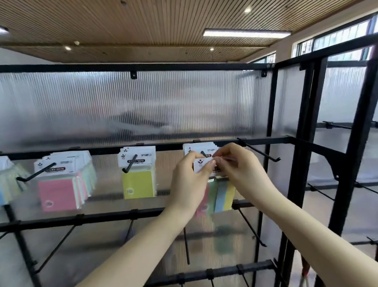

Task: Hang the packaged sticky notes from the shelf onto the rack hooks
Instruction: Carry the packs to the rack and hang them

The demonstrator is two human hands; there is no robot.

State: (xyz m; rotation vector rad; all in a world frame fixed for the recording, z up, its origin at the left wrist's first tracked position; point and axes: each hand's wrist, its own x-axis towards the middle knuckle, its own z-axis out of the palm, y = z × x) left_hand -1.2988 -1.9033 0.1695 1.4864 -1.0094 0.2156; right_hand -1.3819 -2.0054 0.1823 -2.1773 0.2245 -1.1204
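Head view: left hand (191, 169) and right hand (234, 162) both pinched white header card of sticky-note pack (219, 194), held right at tip of fourth hook (203, 154). Pack hung upright below fingers, long axis vertical, just in front of packs already on that hook. Both forearms raised, converging. Bare hook (260, 152) just right of it.

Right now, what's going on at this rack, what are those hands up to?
A person is stocking a black display rack with packaged sticky notes. Both hands, left hand and right hand, pinch the card header of a multicolour pack at a hook that already carries other packs. Whether its hole is over the hook yet is hidden by the fingers. To the left hang yellow packs and pink packs; the hook to the right is bare.
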